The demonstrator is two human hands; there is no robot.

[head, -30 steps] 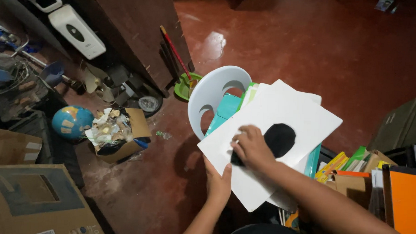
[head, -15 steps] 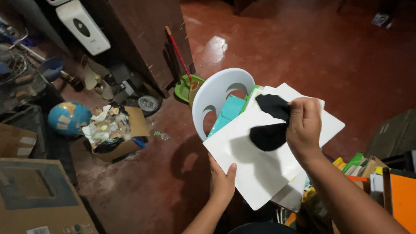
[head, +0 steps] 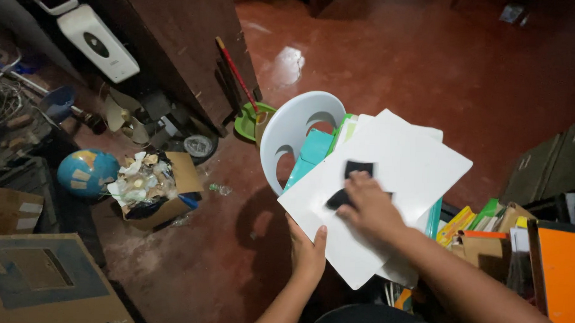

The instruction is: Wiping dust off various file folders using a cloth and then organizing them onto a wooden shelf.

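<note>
Presently, board: flat white rectangular board (head: 395, 184), long axis tilted up-right.
Left hand (head: 306, 251): pinching board's lower-left edge.
Right hand (head: 368, 209): fingers spread, pressing black cloth (head: 350, 183) mid-board.

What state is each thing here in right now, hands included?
White board: held tilted, over the chair.
Black cloth: pressed flat on the board.
Left hand: gripping the board's lower edge.
Right hand: on the cloth.
White plastic chair: upright.
Cardboard box: open, full of scraps.

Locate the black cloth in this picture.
In the head view, right of centre, the black cloth lies pressed under the right hand against the white board.
</note>
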